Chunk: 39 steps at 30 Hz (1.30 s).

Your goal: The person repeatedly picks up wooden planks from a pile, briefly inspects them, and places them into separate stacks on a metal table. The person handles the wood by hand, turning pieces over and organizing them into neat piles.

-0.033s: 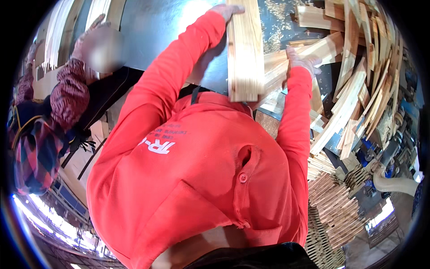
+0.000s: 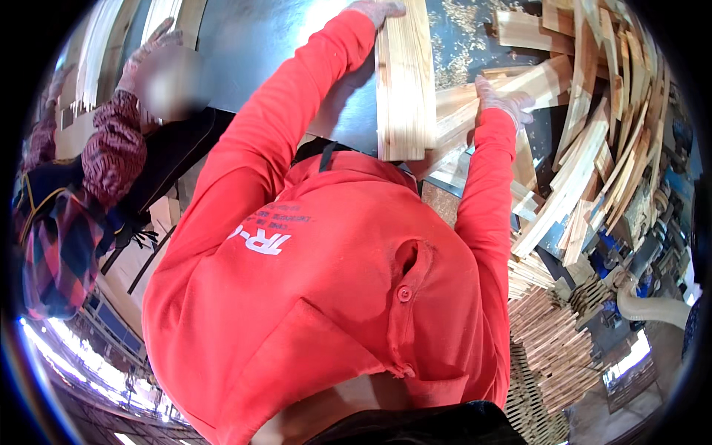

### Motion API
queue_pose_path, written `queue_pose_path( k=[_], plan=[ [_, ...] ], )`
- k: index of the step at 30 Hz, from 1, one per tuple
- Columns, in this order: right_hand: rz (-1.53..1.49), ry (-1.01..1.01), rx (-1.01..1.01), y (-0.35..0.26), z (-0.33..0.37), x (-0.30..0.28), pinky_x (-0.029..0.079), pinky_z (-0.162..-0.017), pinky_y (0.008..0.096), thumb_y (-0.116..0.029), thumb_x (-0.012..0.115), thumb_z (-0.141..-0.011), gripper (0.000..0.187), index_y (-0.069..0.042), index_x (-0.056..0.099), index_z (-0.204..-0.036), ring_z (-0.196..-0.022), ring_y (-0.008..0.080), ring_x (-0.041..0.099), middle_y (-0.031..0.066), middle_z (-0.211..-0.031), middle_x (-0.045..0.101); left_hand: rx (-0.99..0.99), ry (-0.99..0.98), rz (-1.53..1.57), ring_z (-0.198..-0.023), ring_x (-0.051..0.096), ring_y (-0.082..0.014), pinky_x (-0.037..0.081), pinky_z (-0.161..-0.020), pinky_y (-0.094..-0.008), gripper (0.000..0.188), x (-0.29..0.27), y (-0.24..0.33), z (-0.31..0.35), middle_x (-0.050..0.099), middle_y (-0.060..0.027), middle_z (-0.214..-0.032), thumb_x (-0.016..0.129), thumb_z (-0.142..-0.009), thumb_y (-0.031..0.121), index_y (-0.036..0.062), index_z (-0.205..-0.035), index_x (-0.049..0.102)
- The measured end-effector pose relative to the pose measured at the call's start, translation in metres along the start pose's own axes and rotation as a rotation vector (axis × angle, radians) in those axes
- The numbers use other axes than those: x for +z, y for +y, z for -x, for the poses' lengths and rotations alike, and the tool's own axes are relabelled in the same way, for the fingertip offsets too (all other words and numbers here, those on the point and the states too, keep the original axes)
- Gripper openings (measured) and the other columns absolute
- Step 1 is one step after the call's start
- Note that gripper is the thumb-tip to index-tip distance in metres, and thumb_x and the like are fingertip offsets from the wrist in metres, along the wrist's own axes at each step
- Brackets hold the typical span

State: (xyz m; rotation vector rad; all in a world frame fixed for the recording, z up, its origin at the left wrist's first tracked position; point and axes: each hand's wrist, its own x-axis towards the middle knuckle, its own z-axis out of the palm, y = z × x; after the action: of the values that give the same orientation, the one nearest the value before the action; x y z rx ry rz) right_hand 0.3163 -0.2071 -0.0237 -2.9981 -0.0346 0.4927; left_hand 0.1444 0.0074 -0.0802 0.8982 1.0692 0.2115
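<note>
A pale wooden board point(image 2: 404, 89), seemingly stacked on others, lies lengthwise in front of me, its near end close to my chest. At its far left edge my left hand point(image 2: 378, 10), in a light glove, is closed on it, with fingertips at the top of the picture. My right hand point(image 2: 506, 104), also gloved, is to the right of the board with thumb and fingers spread. It rests on or just over a slanting plank point(image 2: 545, 80); whether it touches is hard to tell.
Wood shavings point(image 2: 463, 37) litter the dark metal tabletop point(image 2: 248, 52). A loose heap of thin wooden strips point(image 2: 586, 174) spreads at the right, above stacked slats point(image 2: 552, 341) lower down. On the left, a co-worker's gloved hand point(image 2: 152, 55) reaches toward pale boards point(image 2: 104, 48).
The board has slid slightly away from my chest, with my left hand still on it. My right hand stays in nearly the same place, fingers spread.
</note>
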Motion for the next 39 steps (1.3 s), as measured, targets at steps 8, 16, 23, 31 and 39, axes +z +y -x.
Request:
queue_pose_path(
  k=[8,16,23,31,39],
  plan=[
    [-0.493,-0.088,-0.320,0.088,0.025,-0.025,0.043,-0.101,0.0441,-0.021,0.081,-0.066,0.110,-0.001,0.013,-0.150,-0.118,0.0350,0.054,0.0257,-0.147,0.032,0.224,0.402,-0.472,-0.101,0.065,-0.0278,0.050,-0.092,-0.0425,0.052,-0.108,0.012,0.019,0.066,-0.0199,-0.109,0.069,-0.082,0.036,0.0003,-0.118,0.057],
    [-0.580,-0.523,-0.158,0.069,0.112,0.005,0.043,-0.098,0.0390,-0.045,0.076,-0.073,0.088,0.001,0.040,-0.138,-0.115,0.0331,0.054,0.0220,-0.130,0.054,0.253,0.670,-0.847,-0.097,0.067,-0.0280,0.050,-0.091,-0.0431,0.052,-0.170,0.009,0.012,0.067,-0.0205,-0.106,0.068,-0.082,0.039,0.0004,-0.116,0.059],
    [-0.781,-0.408,-0.130,0.078,0.117,0.034,0.048,-0.081,0.0316,-0.015,0.074,-0.074,0.049,0.003,0.060,-0.118,-0.088,0.0211,0.061,0.0095,-0.103,0.066,0.158,0.706,-1.158,-0.088,0.068,-0.0304,0.054,-0.081,-0.0370,0.073,-0.122,0.078,0.089,0.066,-0.0243,-0.101,0.065,-0.077,0.060,-0.0030,-0.114,0.055],
    [-1.025,-0.495,-0.353,0.042,0.193,0.002,0.047,-0.090,0.0346,-0.015,0.067,-0.084,0.049,0.004,0.052,-0.126,-0.101,0.0247,0.061,0.0153,-0.114,0.064,0.165,0.601,-1.214,-0.129,0.039,-0.0376,0.038,-0.102,-0.0489,0.099,-0.038,-0.014,0.089,0.029,-0.0265,-0.144,0.073,-0.069,0.036,0.0075,-0.148,0.021],
    [-0.991,-0.704,-0.503,0.027,0.146,0.046,0.049,-0.088,0.0335,-0.012,0.066,-0.084,0.049,0.002,0.051,-0.128,-0.100,0.0228,0.062,0.0130,-0.114,0.064,0.037,-0.251,0.949,-0.092,0.066,-0.0374,0.057,-0.079,-0.0541,0.051,-0.118,-0.001,0.140,0.063,-0.0228,-0.109,0.053,-0.086,0.017,-0.0022,-0.133,0.044]
  ],
)
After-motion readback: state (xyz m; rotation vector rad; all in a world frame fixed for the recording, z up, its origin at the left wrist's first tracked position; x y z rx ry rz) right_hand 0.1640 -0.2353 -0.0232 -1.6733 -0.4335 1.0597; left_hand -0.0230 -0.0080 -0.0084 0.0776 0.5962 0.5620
